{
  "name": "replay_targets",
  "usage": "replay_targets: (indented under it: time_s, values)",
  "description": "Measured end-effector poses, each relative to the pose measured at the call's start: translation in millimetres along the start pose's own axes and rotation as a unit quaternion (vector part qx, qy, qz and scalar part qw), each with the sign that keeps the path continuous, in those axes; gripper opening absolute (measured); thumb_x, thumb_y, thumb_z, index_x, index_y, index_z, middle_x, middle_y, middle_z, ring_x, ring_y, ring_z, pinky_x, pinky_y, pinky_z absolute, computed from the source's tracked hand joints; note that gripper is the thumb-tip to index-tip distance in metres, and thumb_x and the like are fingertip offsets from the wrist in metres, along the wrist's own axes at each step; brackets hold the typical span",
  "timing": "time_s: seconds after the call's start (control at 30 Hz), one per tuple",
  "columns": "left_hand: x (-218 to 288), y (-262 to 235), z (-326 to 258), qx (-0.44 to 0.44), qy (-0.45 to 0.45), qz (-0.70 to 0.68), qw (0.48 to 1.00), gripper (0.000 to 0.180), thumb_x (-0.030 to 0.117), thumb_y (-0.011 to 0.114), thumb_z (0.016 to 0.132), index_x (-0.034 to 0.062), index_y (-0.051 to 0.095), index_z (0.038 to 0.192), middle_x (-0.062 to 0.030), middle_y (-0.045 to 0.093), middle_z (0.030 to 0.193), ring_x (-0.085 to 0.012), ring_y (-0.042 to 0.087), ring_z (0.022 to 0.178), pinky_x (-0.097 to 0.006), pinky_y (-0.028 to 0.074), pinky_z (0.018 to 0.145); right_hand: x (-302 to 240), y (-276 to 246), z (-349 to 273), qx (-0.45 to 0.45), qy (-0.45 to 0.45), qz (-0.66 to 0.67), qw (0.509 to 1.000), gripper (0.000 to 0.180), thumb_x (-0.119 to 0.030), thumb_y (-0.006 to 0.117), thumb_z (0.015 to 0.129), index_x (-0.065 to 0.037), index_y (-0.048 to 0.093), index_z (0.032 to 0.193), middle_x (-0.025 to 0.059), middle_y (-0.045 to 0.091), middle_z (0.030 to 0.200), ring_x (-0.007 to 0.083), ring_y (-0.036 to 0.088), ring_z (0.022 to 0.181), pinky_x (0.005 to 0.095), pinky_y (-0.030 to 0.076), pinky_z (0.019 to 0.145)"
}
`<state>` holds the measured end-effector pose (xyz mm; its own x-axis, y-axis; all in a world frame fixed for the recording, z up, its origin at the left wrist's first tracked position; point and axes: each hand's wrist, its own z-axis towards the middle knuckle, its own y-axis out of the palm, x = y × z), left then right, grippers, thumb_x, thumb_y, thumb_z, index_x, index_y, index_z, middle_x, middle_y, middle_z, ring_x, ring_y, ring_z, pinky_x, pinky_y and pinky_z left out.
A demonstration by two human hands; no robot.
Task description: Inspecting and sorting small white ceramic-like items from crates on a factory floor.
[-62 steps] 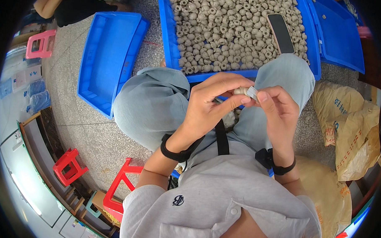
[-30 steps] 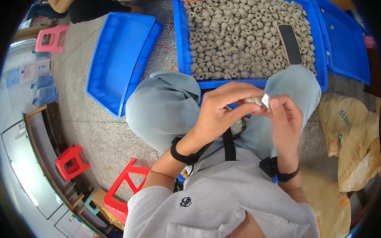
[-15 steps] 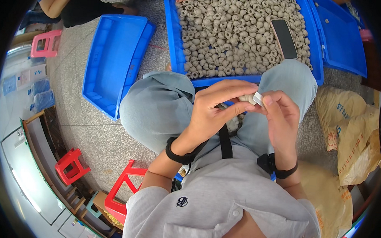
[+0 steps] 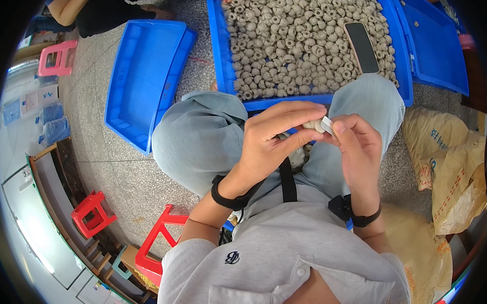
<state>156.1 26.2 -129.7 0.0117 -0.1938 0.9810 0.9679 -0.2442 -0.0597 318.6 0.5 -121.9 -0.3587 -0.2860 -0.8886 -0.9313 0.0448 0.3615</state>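
Near blue crate (image 4: 220, 54), left hand (image 4: 266, 134) pinches grey piece (image 4: 312, 125), seemingly steadying it against white strip (image 4: 327, 124) gripped by right hand (image 4: 360, 145).

held piece (image 4: 312, 125): greyish beige | crate (image 4: 220, 49): blue | floor (image 4: 119, 169): grey (speckled) | jeans (image 4: 195, 142): faded blue | shirt (image 4: 277, 249): light grey
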Motion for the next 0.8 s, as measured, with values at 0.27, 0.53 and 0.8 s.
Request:
replay_targets:
  time_s: [0.27,0.53,0.8]
  values:
    - [0.5,0.3,1.1,0.01,0.016,0.025,1.0,0.031,-0.001,0.067,0.07,0.0028,0.063,0.101,-0.0111,0.061,0.101,-0.0172,0.062,0.082,-0.025,0.053,0.068,-3.1,2.8,0.1,-0.011,0.001,0.014,1.0,0.015,-0.011,0.054,0.088,0.004,0.057,0.087,0.0061,0.059,0.083,0.0118,0.058,0.078,0.0252,0.048,0.073]
    - [1.2,-2.9,1.4,0.005,0.028,0.084,0.996,0.03,0.0,0.067,0.071,0.0028,0.063,0.101,-0.011,0.061,0.101,-0.017,0.062,0.082,-0.025,0.053,0.068,1.8,8.5,-3.3,-0.012,0.023,0.022,0.999,0.016,-0.012,0.052,0.088,0.002,0.057,0.086,0.0091,0.061,0.087,0.0167,0.061,0.081,0.031,0.05,0.074]
    - [-0.3,1.0,0.3,0.009,-0.001,-0.01,1.0,0.03,0.001,0.067,0.072,0.0025,0.063,0.102,-0.0111,0.06,0.101,-0.0154,0.061,0.082,-0.024,0.053,0.067,3.0,1.7,0.0,0.019,-0.021,0.019,0.999,0.014,-0.012,0.055,0.087,0.001,0.058,0.085,0.0043,0.06,0.084,0.0092,0.056,0.079,0.0232,0.046,0.072]
